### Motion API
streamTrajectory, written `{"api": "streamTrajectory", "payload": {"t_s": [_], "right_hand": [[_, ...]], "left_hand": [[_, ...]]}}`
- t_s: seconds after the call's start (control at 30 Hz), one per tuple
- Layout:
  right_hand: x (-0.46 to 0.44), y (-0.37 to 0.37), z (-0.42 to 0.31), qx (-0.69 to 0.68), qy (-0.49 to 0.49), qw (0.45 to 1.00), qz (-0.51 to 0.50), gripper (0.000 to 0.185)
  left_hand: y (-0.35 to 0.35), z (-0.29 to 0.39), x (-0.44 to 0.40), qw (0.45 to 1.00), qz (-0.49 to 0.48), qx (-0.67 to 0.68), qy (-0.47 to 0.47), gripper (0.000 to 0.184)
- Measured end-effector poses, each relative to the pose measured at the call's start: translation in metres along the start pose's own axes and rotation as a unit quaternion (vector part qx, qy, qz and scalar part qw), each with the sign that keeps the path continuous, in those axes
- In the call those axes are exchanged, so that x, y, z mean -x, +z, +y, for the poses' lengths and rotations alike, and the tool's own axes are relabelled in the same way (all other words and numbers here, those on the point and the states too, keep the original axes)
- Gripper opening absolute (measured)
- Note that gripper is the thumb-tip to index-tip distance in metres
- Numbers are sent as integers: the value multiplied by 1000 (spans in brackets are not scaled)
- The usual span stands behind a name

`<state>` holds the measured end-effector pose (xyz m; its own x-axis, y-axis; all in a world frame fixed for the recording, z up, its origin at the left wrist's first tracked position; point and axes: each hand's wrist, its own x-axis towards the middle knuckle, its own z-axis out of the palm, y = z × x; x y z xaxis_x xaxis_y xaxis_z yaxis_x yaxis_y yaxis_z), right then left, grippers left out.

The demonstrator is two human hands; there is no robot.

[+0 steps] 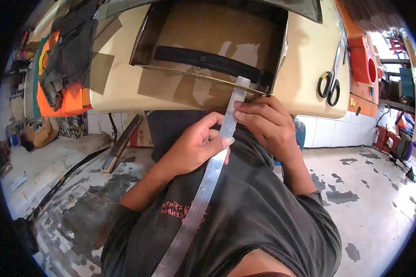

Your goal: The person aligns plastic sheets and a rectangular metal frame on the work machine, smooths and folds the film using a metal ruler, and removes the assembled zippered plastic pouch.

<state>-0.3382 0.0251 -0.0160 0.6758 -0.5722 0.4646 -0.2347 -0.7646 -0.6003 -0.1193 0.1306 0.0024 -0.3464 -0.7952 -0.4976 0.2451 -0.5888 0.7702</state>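
Observation:
A long metal ruler (pixel 207 182) slants from low in front of my body up to the table's edge. My left hand (pixel 196 145) is closed around its middle, with the thumb on top. Nearer its far end, my right hand (pixel 269 121) pinches the ruler between thumb and fingers. That end overlaps the front edge of a shallow, dark-rimmed piece (pixel 208 27) with a brown, shiny, see-through inner face. A curved black strip (pixel 205 60) lies inside it, close to the ruler's tip. A brownish translucent sheet (pixel 171 90) shows under its front edge.
Scissors (pixel 329 85) with black handles lie on the cream tabletop (pixel 305 60) at right, near a red container (pixel 361 60). Dark and orange fabric (pixel 69 99) is piled at left. A wooden piece (pixel 120 145) leans below the table. A person (pixel 44 134) is at far left.

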Motion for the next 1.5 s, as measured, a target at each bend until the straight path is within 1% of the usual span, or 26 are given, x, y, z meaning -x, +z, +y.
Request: {"api": "streamTrajectory", "payload": {"t_s": [0.13, 0.2, 0.33, 0.53, 0.63, 0.73, 0.8, 0.83, 0.9, 0.97, 1.03, 1.13, 1.17, 1.2, 1.3, 1.33, 1.4, 1.43, 1.5], "right_hand": [[1, 3, 2, -10, -9, 1000, 7, 30], [0, 3, 0, -6, -6, 1000, 14, 30], [-2, 5, -2, 8, -17, 1000, 25, 30], [-7, 8, -8, 1, -17, 999, 46, 28], [-12, 12, -5, -11, -37, 997, 62, 27], [-15, 12, -5, -13, -61, 997, 55, 26], [-16, 13, -5, -19, -70, 996, 54, 25], [-16, 15, -5, -25, -78, 995, 53, 25], [-17, 19, -8, -27, -78, 995, 62, 26], [-18, 21, -10, -28, -78, 994, 71, 27], [-20, 20, -13, -4, -101, 993, 63, 26], [-21, 18, -20, 15, -118, 991, 62, 24], [-20, 13, -24, 35, -115, 992, 39, 24], [-22, 12, -25, 35, -115, 992, 41, 24], [-21, 13, -25, -27, -153, 988, 28, 23], [-19, 15, -24, -27, -153, 988, 29, 23], [-16, 18, -23, -100, -144, 984, 29, 21], [-15, 17, -24, -98, -144, 984, 30, 21], [-15, 14, -26, -85, -115, 989, 25, 20]], "left_hand": [[-1, 8, 3, 1000, 2, -8, -14, 31], [-3, 9, 5, 1000, 2, -18, 2, 29], [-7, 19, 10, 1000, -3, -24, -3, 30], [-17, 29, 11, 999, -26, -22, -9, 31], [-19, 33, 14, 1000, -22, 3, -13, 31], [-23, 34, 19, 1000, -19, 10, -15, 32], [-25, 35, 23, 997, -28, 63, -32, 31], [-25, 36, 25, 997, -26, 62, -32, 31], [-25, 39, 29, 996, -27, 84, -20, 31], [-28, 45, 34, 995, -33, 84, -31, 31], [-29, 50, 38, 995, -41, 84, -42, 32], [-30, 50, 45, 990, -52, 118, -50, 31], [-31, 48, 47, 989, -58, 125, -56, 32], [-33, 46, 49, 987, -64, 132, -62, 33], [-36, 47, 55, 987, -74, 129, -66, 37], [-39, 49, 56, 987, -75, 128, -66, 37], [-44, 53, 57, 983, -90, 126, -95, 40], [-42, 52, 56, 983, -92, 125, -95, 40], [-37, 48, 54, 974, -30, 223, -38, 42]]}}
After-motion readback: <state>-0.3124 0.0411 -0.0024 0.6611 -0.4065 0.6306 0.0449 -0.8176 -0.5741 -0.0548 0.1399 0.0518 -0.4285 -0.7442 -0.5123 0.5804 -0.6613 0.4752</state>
